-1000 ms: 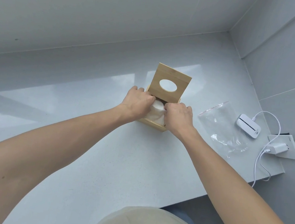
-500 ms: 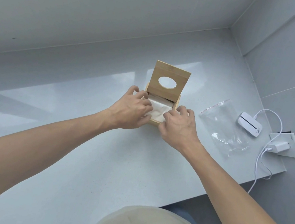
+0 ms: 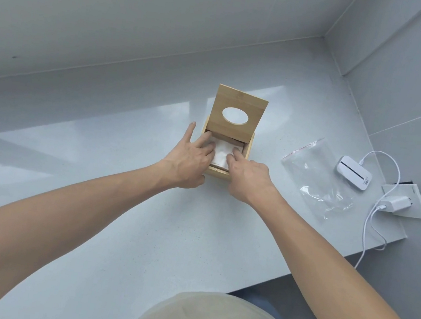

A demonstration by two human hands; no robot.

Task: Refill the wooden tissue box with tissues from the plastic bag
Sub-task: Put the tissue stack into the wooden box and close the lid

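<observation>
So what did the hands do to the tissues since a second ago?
Both hands, left and right, pushed the tissues down flat inside the wooden box; the fingers have opened out. The lid stayed up; the plastic bag stayed put.

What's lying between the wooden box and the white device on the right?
The plastic bag lies flat there, seemingly empty, between wooden box and white device, per head view.

Home-like corner: countertop (image 3: 140, 230), wall charger (image 3: 398, 203).

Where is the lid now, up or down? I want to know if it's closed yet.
Up: the lid stands raised behind the wooden tissue box, with tissues exposed inside.
</observation>
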